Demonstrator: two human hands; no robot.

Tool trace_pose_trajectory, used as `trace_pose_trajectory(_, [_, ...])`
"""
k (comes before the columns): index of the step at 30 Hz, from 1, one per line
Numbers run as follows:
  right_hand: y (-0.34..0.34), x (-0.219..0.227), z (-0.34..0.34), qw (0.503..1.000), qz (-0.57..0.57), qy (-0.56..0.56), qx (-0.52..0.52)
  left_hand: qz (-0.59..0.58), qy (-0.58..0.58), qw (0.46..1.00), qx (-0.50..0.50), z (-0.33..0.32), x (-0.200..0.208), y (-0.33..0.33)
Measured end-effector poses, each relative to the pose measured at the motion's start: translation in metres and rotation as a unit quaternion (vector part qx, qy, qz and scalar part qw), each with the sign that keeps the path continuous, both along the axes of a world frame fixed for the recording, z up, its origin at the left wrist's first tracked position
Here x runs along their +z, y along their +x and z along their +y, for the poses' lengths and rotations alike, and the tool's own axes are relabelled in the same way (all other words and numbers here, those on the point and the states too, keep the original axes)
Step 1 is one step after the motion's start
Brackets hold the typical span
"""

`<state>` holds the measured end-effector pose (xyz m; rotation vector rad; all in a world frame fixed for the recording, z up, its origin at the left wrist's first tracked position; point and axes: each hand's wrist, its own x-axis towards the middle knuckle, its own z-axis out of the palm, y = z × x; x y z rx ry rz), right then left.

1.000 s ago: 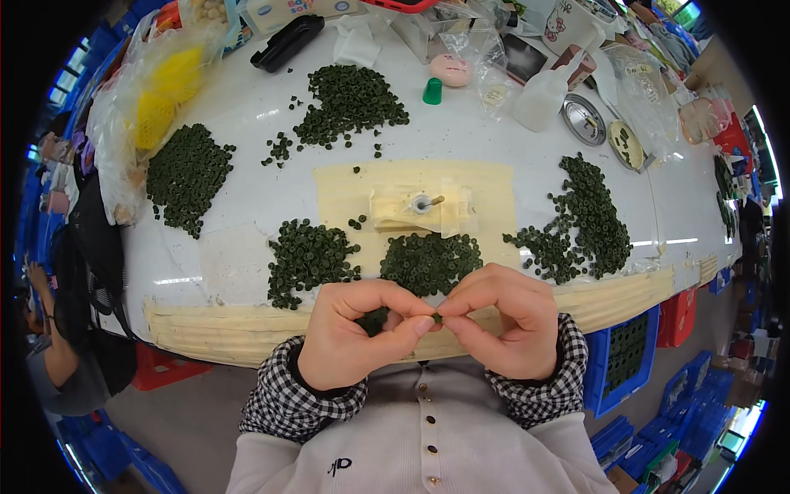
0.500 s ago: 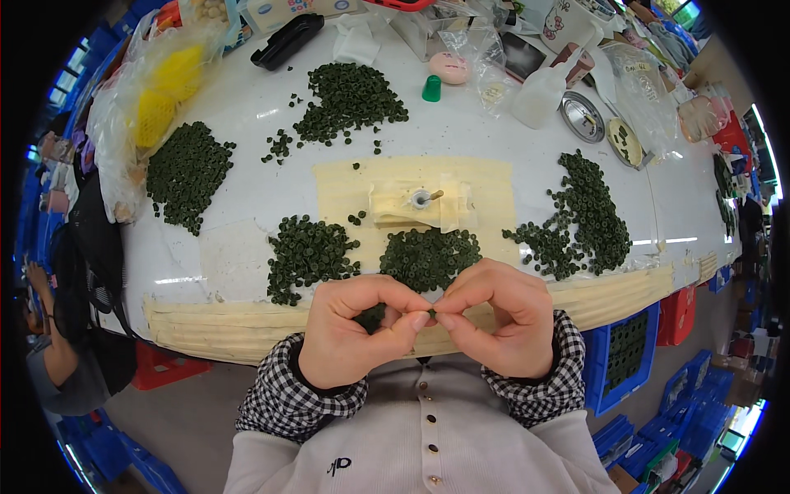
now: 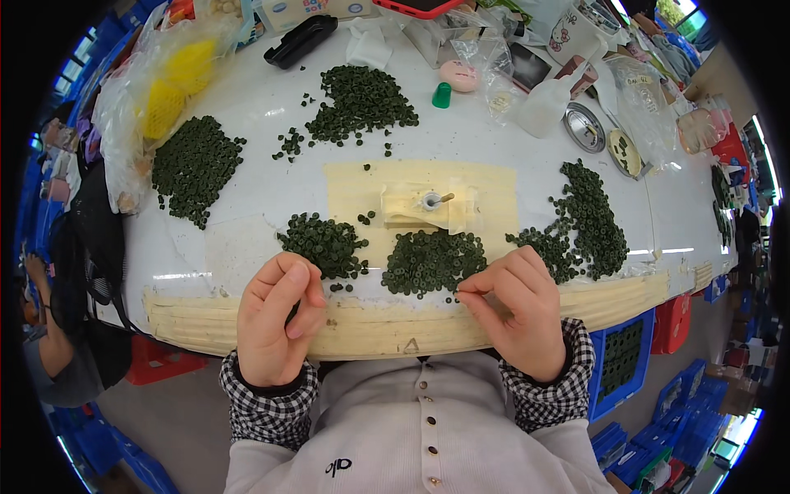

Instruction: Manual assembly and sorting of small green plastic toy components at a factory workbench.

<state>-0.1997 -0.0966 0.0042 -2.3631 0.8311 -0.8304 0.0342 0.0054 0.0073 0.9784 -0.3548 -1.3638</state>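
Observation:
My left hand (image 3: 284, 317) is closed over the front edge of the table, thumb laid against the curled fingers; whatever it may hold is hidden. Just beyond it lies a heap of small dark green round parts (image 3: 321, 245). My right hand (image 3: 520, 309) pinches thumb and forefinger together at the near right edge of the middle heap of dark green rings (image 3: 432, 262). Anything between those fingertips is too small to make out. Behind that heap, a small fixture (image 3: 431, 201) wrapped in cream tape holds a round metal piece and a thin brown pin.
More dark green heaps lie at the left (image 3: 197, 169), the back (image 3: 362, 103) and the right (image 3: 592, 222). Farther back are a green cap (image 3: 442, 95), a white bottle (image 3: 543, 107) and round tins (image 3: 584, 128). A blue crate (image 3: 621, 362) stands below the table's right edge.
My hands, together around a tiny dark green part before, have moved apart. The left has gone left, away from the right; the right has its fingertips by the middle heap.

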Motion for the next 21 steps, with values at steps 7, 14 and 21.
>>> trace_pose_trajectory(7, [0.020,-0.004,0.001,0.996,0.046,-0.071,0.019,0.153,0.023,0.987,0.030,-0.001,0.003,-0.003])
trace_pose_trajectory(14, [0.021,-0.009,-0.001,0.993,0.025,-0.112,0.008,0.185,-0.007,0.979,-0.089,-0.009,-0.003,-0.023])
trace_pose_trajectory(21, [0.017,-0.008,0.001,0.996,-0.028,-0.077,-0.017,0.154,0.002,0.974,-0.163,-0.027,0.000,-0.041])
